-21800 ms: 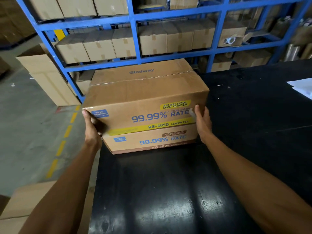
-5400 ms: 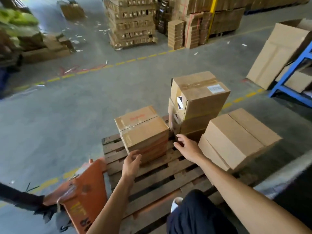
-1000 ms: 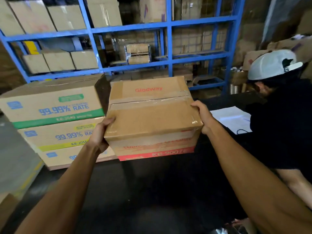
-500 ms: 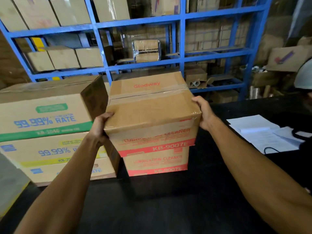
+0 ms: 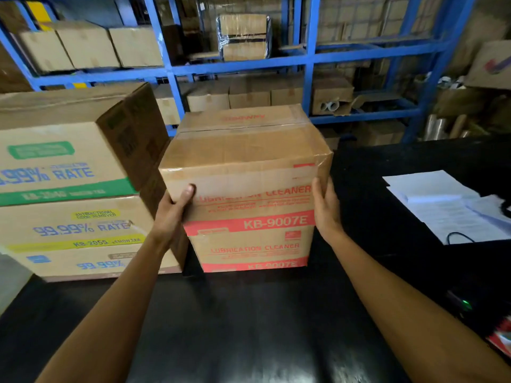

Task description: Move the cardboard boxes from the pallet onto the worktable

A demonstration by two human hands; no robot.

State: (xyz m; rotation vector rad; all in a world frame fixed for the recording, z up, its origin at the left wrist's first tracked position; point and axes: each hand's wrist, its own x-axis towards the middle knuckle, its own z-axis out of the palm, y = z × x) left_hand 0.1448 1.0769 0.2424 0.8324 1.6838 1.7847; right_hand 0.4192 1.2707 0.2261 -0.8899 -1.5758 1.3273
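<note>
— Two hands on one carton, then? How do they sit?

— Yes. Both forearms reach forward from the lower corners. The left hand grips the near left corner of the top box, thumb curled onto the printed front, the other fingers hidden round the side. The right hand lies flat against the right edge with fingers straight and together, pressing rather than curling.

— And where is that box?

— It sits on a matching lower box, which stands on the bench. Both are brown corrugated card with red bands and the print "LUBRICATION CLEANER" and "KB-9007E". Glossy clear tape runs across the top box's lid and down its front, a little wrinkled at the right corner.

— What of the bench itself?

— Black, smooth, shiny enough to throw back light near the bottom edge. Just to the left, close to the red pair, stands a stack of three wider cartons, banded green on top and yellow in the middle, printed "99.99% RATE" in blue. To the right lie loose white paper sheets.

— Behind?

— Blue steel shelving loaded with plain brown boxes, one bundle wrapped in clear film.
</note>
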